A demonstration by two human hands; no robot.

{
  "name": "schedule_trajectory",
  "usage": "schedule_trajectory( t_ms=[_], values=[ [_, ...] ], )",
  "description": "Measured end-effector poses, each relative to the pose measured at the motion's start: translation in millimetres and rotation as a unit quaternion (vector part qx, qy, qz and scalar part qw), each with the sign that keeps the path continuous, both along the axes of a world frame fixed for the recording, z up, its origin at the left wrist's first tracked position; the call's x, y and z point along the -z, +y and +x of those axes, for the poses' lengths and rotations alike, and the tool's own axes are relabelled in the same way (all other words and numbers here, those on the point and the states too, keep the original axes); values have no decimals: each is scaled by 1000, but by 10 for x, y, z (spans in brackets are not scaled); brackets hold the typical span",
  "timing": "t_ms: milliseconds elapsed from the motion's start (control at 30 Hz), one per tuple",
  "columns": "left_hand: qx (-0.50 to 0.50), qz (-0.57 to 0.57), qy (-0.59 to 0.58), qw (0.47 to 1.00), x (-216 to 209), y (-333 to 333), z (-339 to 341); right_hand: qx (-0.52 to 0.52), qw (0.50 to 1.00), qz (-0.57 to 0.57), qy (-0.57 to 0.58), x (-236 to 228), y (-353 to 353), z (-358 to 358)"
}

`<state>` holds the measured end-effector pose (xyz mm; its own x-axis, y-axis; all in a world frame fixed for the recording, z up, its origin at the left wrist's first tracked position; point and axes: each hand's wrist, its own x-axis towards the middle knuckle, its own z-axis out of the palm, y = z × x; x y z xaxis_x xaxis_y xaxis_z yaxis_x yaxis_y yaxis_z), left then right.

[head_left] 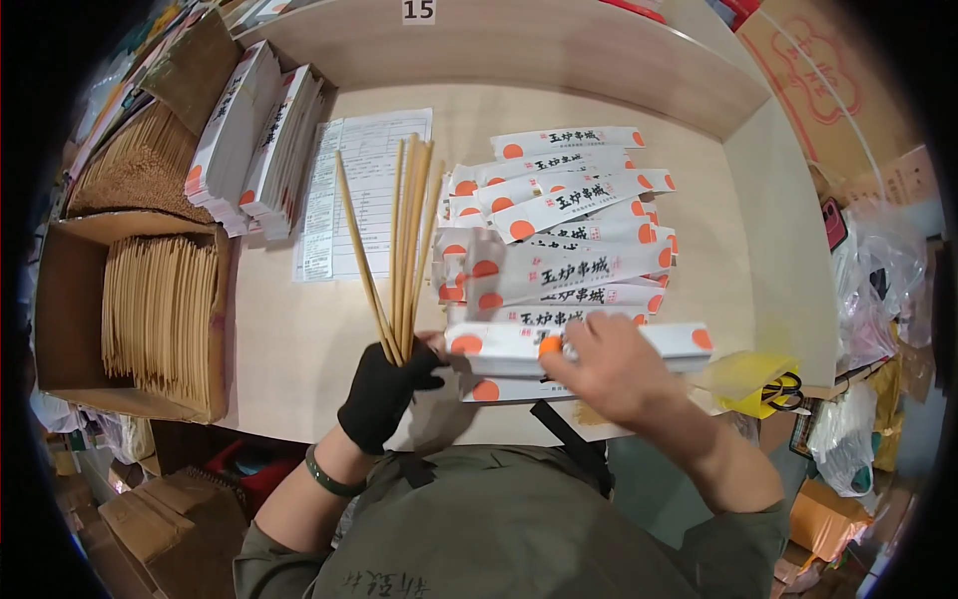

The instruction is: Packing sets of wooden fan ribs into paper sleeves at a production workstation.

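Note:
My left hand (381, 399), in a black glove with bare fingertips, is closed around several wooden chopsticks (407, 240). They fan upward and away from me. Its fingertips reach the left end of a stack of white paper chopstick sleeves (684, 341) with orange dots. My right hand (611, 367), with an orange band (550, 345) on one finger, grips this stack from above, near the table's front edge. Beyond both hands lies a loose pile of filled-looking paper sleeves (569, 205), overlapping one another. Whether any chopstick enters a sleeve at my left fingertips is hidden.
On the left stands a cardboard box (228, 329) packed with chopsticks (160, 309). Behind it are bundles of paper sleeves (235, 130) and a printed sheet (344, 190). A yellow bag (738, 384) with black-handled scissors (786, 392) is at the right front corner. Low wooden walls (519, 65) border the table.

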<state>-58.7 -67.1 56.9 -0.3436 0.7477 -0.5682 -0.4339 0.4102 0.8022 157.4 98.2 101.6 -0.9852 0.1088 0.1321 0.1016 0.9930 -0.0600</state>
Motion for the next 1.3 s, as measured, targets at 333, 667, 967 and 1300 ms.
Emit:
schedule_trajectory(
  t_ms=[333, 667, 967, 1300],
  values=[
    [72, -25, 138, 987, 179, -218, 259, 19, 996, -6, 90, 315, -261, 259],
    [2, -40, 15, 999, 103, -163, 297, -12, 990, 82, 111, 394, -349, 266],
    [77, 37, 237, 968, 163, -364, 423, 1, 997, 21, 75, 320, -451, 433],
    [104, 12, 220, 970, 47, -370, 413, 90, 979, -150, -104, 298, -357, 266]
  ],
)
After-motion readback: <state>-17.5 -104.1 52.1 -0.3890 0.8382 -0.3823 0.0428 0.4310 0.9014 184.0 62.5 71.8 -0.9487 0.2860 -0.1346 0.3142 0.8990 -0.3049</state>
